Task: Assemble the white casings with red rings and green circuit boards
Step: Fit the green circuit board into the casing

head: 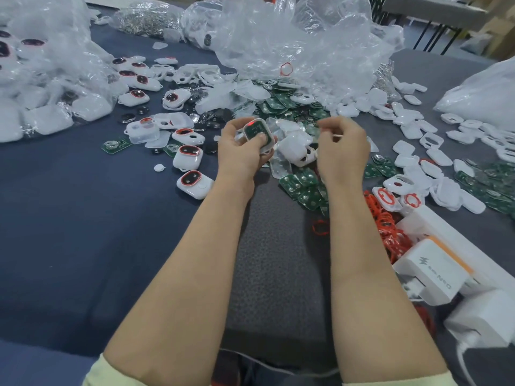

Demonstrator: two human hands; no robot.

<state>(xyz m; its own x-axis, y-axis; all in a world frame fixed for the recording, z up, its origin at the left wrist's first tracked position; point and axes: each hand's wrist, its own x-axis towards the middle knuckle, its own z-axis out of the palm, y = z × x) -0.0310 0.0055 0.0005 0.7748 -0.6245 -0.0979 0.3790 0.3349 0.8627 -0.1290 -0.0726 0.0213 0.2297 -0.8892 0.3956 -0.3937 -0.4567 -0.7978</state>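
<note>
We are flagging a tilt risk: left hand (pixel 238 154) clamping the white casing (pixel 266 148), thumb pressing the circuit board (pixel 253 132) off-centre; right hand (pixel 344 151) pinching a small part (pixel 335 136).

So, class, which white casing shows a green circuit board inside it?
The casing held in the left hand; casings on the table lie closed or empty.

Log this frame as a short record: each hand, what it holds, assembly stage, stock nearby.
left hand: grips white casing, thumb pressing on the green circuit board seated in it
right hand: pinches a small pale part, identity unclear
stage: board in casing, no cover on it yet
finished units: left, on the table
loose boards: beside right wrist
red rings: beside right forearm
plastic bags: behind
</note>
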